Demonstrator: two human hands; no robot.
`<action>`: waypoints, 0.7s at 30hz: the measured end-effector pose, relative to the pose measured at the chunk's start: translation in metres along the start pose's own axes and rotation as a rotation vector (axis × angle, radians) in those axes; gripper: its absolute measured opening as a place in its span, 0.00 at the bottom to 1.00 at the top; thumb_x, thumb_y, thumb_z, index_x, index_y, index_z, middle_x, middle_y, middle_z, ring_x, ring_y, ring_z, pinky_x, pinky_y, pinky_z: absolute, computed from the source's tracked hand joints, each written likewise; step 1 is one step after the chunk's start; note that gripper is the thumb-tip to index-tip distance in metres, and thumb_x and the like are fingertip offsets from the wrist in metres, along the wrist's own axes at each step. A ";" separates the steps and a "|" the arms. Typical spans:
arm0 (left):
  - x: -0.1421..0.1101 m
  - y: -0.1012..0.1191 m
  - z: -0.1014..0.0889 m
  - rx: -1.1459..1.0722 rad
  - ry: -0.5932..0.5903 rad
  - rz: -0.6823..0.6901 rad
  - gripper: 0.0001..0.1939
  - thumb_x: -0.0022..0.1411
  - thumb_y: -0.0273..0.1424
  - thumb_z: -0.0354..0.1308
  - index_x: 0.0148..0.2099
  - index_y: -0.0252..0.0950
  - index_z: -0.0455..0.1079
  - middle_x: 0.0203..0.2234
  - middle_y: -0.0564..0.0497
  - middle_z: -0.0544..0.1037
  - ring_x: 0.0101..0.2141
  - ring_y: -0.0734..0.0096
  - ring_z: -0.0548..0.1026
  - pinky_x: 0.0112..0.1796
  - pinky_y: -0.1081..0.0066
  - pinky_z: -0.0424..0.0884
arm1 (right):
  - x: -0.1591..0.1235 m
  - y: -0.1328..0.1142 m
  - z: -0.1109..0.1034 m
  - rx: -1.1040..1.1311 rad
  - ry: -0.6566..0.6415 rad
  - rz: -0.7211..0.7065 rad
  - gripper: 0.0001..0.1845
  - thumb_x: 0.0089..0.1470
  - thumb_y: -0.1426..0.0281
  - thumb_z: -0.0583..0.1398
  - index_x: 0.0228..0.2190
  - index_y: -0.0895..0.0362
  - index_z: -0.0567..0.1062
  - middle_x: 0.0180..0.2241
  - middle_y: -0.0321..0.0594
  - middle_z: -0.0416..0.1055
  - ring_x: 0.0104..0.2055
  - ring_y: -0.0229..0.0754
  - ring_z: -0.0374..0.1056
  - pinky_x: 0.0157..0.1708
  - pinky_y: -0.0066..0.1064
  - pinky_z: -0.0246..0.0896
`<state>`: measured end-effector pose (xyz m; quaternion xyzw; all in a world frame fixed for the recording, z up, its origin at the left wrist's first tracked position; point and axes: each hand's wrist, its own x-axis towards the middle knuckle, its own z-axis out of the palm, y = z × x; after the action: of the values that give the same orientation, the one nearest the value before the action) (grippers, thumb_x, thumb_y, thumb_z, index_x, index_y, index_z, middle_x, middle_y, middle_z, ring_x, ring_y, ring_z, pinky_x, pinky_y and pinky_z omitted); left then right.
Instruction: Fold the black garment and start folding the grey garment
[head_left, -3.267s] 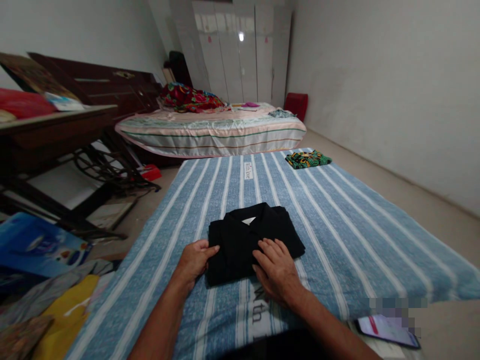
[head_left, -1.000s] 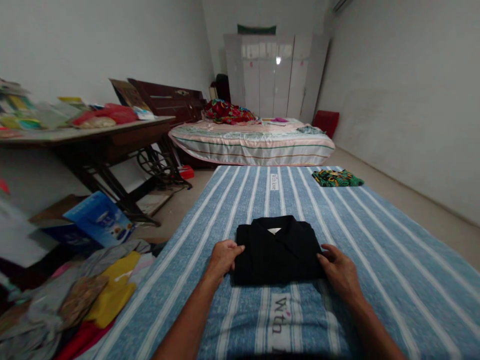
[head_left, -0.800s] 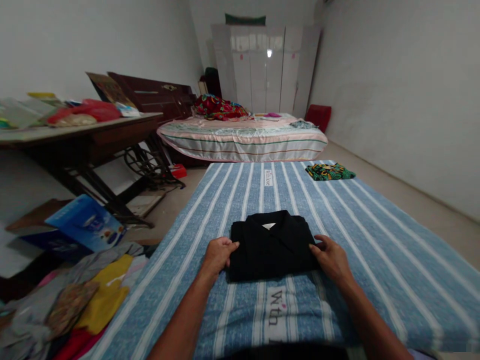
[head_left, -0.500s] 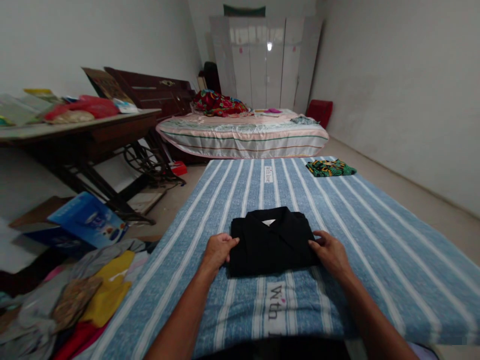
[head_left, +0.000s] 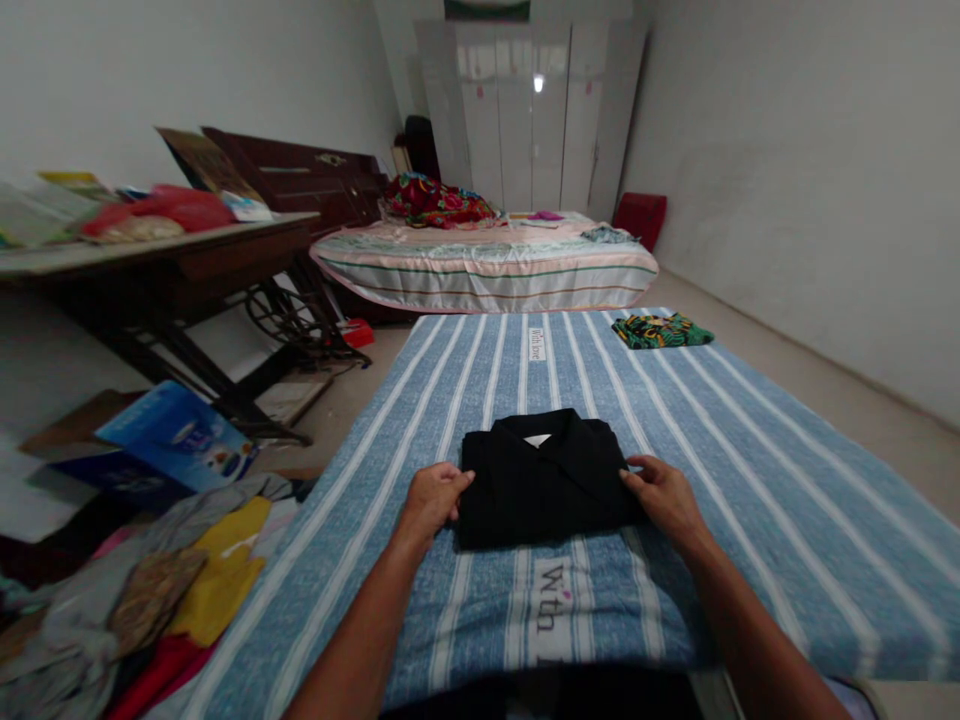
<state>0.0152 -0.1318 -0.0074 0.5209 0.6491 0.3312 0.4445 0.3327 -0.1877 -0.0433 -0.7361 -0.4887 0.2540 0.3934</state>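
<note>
A folded black shirt (head_left: 547, 480) with its collar facing away lies on a blue and white striped blanket (head_left: 750, 470) spread on the floor. My left hand (head_left: 433, 497) grips the shirt's left edge, thumb on top and fingers curled under. My right hand (head_left: 664, 495) grips the right edge the same way. Both forearms reach in from the bottom of the view.
A folded green patterned garment (head_left: 661, 330) lies at the blanket's far right corner. A striped mattress (head_left: 487, 265) with bright clothes (head_left: 435, 200) lies beyond. At left stand a dark wooden table (head_left: 172, 260), a blue box (head_left: 176, 435) and a pile of clothes (head_left: 165, 590). A white wardrobe (head_left: 525, 120) fills the back wall.
My right hand left the top of the shirt and took its right edge. The shirt has been squared up between both hands; the view has shifted slightly.
</note>
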 end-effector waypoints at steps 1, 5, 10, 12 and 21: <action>0.000 -0.001 0.000 -0.002 0.001 0.003 0.13 0.47 0.40 0.57 0.22 0.36 0.62 0.08 0.58 0.63 0.10 0.79 0.59 0.15 0.78 0.51 | 0.000 0.000 0.000 0.001 -0.001 0.000 0.23 0.44 0.57 0.57 0.38 0.59 0.75 0.23 0.37 0.73 0.27 0.43 0.69 0.28 0.31 0.58; 0.000 -0.004 -0.001 0.012 0.042 0.020 0.13 0.47 0.40 0.58 0.23 0.36 0.61 0.11 0.57 0.66 0.12 0.79 0.62 0.15 0.79 0.54 | 0.000 0.000 0.000 0.002 0.008 0.003 0.23 0.45 0.57 0.57 0.38 0.60 0.76 0.23 0.38 0.73 0.27 0.43 0.69 0.28 0.31 0.57; -0.004 0.001 -0.004 0.107 0.077 -0.032 0.15 0.48 0.43 0.57 0.26 0.36 0.62 0.13 0.57 0.66 0.15 0.76 0.65 0.14 0.79 0.54 | 0.001 0.001 0.001 -0.006 0.002 0.006 0.23 0.46 0.58 0.56 0.39 0.60 0.75 0.23 0.38 0.73 0.27 0.42 0.69 0.26 0.30 0.58; -0.008 0.006 -0.006 0.094 0.053 -0.062 0.16 0.47 0.44 0.58 0.27 0.35 0.64 0.16 0.55 0.68 0.18 0.73 0.68 0.15 0.79 0.57 | 0.002 0.002 0.000 -0.028 -0.007 0.013 0.23 0.47 0.58 0.56 0.39 0.60 0.75 0.23 0.38 0.73 0.27 0.42 0.69 0.26 0.30 0.58; -0.006 0.028 -0.009 0.066 -0.031 -0.177 0.21 0.37 0.43 0.65 0.29 0.32 0.68 0.18 0.52 0.72 0.20 0.73 0.69 0.18 0.77 0.63 | 0.015 -0.013 -0.004 -0.213 -0.033 0.056 0.16 0.48 0.62 0.59 0.37 0.58 0.77 0.27 0.39 0.74 0.31 0.41 0.70 0.29 0.28 0.57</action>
<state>0.0182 -0.1307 0.0220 0.4810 0.6962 0.2607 0.4647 0.3348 -0.1727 -0.0303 -0.7830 -0.4984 0.2235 0.2976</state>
